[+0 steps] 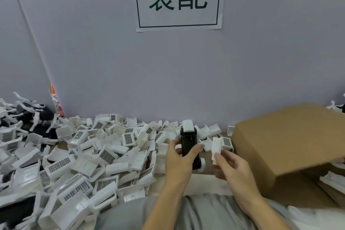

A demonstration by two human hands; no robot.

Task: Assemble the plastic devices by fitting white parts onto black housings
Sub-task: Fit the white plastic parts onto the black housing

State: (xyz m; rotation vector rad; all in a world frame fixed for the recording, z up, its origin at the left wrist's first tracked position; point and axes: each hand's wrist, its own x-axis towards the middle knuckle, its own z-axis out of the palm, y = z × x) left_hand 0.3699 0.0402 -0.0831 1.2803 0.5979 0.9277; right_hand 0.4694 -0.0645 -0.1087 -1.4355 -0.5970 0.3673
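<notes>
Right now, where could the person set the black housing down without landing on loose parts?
Only a narrow strip of bare table, between the left hand holding the black housing, the cardboard box and the person's lap. The white parts pile crowds everything leftward.

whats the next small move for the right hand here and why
Probably bring the right hand leftward and seat its white part on the black housing. The left hand holds that housing upright, one white piece already sits on its top end, and the two hands are apart.
</notes>
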